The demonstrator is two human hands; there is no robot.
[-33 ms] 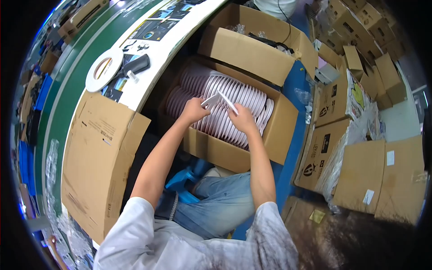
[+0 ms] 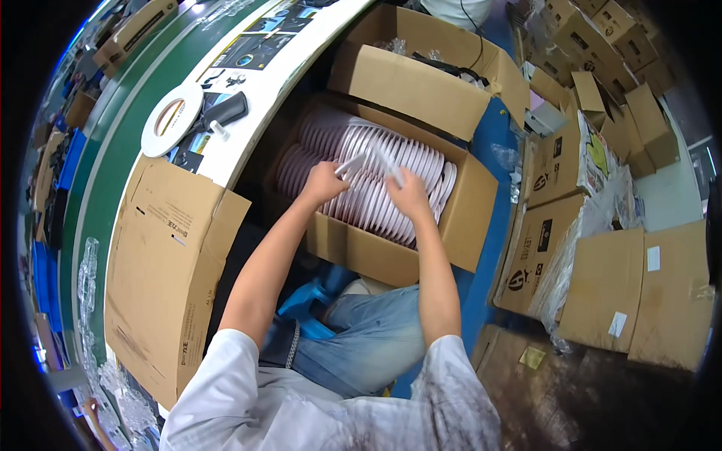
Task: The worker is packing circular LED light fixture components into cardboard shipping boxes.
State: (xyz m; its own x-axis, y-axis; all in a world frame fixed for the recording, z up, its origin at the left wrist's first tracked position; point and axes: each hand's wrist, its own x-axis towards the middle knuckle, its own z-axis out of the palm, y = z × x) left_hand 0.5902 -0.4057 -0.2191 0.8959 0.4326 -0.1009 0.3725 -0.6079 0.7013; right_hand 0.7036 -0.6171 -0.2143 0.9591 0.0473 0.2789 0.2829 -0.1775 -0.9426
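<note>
My left hand is closed on a small, flat white piece, held between thumb and fingers. Another flat white piece, blurred by motion, is pinched in my right hand. What kind of pieces they are cannot be made out. Both hands hover over an open cardboard box. Inside it, thin white round-edged discs stand on edge, packed in two rows, some looking pinkish in the shade.
A white table on the left carries a white ring-shaped disc and a dark handheld device. Beyond my box stands another open carton. A large carton lies at my left; stacked boxes line the right.
The white piece in my right hand has shifted and tilted, and its tip is slightly farther from the left one. My left hand has hardly moved.
</note>
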